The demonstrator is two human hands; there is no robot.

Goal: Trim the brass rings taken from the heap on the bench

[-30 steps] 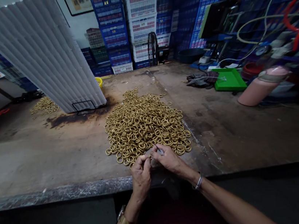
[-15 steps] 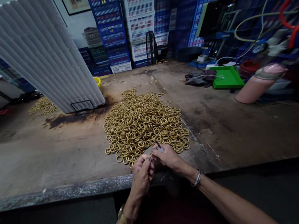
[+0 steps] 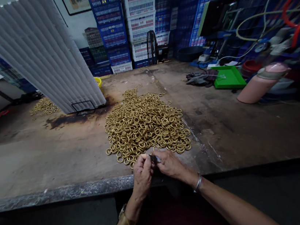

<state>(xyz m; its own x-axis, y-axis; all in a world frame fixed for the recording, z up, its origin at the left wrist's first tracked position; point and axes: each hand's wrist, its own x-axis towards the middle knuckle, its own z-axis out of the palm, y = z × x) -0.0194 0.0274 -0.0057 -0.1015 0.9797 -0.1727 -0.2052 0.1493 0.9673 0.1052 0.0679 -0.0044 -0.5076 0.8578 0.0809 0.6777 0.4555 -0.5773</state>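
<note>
A large heap of brass-coloured rings (image 3: 145,122) lies on the wooden table (image 3: 61,153), close to its front edge. Just in front of the heap my two hands meet. My right hand (image 3: 169,163) is closed on a small dark tool with a grey part (image 3: 155,158), whose dark end points toward my left fingers. The fingers of my left hand (image 3: 142,170) are pinched together at that end; what they hold is too small and hidden to name.
A tall white corrugated panel (image 3: 40,57) leans at the back left, with more rings (image 3: 44,106) beside it. On the right are a green tray (image 3: 228,77), a dark cloth (image 3: 200,78) and a pink bottle (image 3: 259,85). Stacked crates (image 3: 142,21) stand behind.
The tool in my right hand has swung from pointing up to pointing left at my left fingertips. My right hand has turned and moved slightly down.
</note>
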